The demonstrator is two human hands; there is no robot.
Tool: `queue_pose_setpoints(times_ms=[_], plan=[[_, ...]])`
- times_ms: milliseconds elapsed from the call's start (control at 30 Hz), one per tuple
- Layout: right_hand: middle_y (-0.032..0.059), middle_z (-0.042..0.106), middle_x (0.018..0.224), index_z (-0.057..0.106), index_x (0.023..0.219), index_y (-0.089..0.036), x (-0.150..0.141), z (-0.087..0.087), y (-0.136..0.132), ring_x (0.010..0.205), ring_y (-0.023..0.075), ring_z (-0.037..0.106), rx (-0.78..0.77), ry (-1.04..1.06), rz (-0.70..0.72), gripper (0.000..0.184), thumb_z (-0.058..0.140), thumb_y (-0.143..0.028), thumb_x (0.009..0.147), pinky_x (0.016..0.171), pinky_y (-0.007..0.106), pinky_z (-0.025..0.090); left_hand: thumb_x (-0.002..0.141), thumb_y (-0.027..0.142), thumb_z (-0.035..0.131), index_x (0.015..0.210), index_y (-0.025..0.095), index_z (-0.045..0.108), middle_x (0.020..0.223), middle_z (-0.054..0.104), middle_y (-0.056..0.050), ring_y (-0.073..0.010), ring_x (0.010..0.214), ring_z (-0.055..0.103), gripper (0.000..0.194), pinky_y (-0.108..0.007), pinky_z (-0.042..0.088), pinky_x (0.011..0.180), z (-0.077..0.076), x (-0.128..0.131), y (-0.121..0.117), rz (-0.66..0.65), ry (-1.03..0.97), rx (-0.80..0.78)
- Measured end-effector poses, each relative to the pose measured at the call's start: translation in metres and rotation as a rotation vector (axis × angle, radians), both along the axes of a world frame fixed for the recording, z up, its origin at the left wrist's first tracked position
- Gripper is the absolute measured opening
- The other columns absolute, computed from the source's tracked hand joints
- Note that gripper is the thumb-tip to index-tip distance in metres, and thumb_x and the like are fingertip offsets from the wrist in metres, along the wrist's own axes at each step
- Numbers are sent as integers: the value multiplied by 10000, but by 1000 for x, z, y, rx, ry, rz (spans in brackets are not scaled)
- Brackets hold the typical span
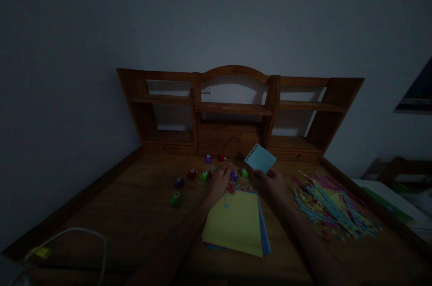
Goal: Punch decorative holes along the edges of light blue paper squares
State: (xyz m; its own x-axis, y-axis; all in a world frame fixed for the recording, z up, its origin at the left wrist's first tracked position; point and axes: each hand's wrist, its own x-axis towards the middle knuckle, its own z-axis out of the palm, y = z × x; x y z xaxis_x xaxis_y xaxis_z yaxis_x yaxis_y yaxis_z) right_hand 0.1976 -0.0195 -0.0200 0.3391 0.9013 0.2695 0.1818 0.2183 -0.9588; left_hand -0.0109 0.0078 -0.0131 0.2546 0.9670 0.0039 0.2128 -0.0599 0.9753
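My right hand pinches a light blue square of paper by its lower corner, held above the desk. A row of small punched holes runs along the paper's upper left edge. My left hand is curled just above the paper stack, among the small craft punches. Its fingertips are beside a purple punch, and what they hold, if anything, is hidden. A green punch stands between my hands. Beneath my left wrist lies a stack of coloured sheets, with a yellow sheet on top.
Several more punches, among them a green one and a red one, stand to the left. Cut paper strips are heaped at the right. A wooden shelf unit closes off the back. A white cable curves at the lower left.
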Motion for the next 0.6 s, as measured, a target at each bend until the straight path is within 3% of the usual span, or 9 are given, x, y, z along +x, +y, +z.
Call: queue_pose_setpoints(times_ms=[300,467,600], plan=[[90,742,883,715,892,-131,-3,2,-3,792,272,689,3,-20,-10,334,679,-395,691,686,326,525,860,688,316,639,193,573,457,600,-41,-175,436,585,601,-245,377,462,5,-4,-2,111,-65,98],[81,743,889,715,903,-141,-3,5,-4,799,272,690,12,-21,4,313,672,-381,707,690,316,523,856,703,274,684,168,571,420,565,-24,-150,345,536,635,-222,311,409,4,-2,-3,28,-6,32],[80,743,874,715,897,-136,-2,6,-6,792,267,688,5,-48,10,308,675,-378,711,675,303,518,861,687,302,676,180,564,407,553,-12,-150,364,545,599,-225,330,439,3,-2,-2,22,14,29]])
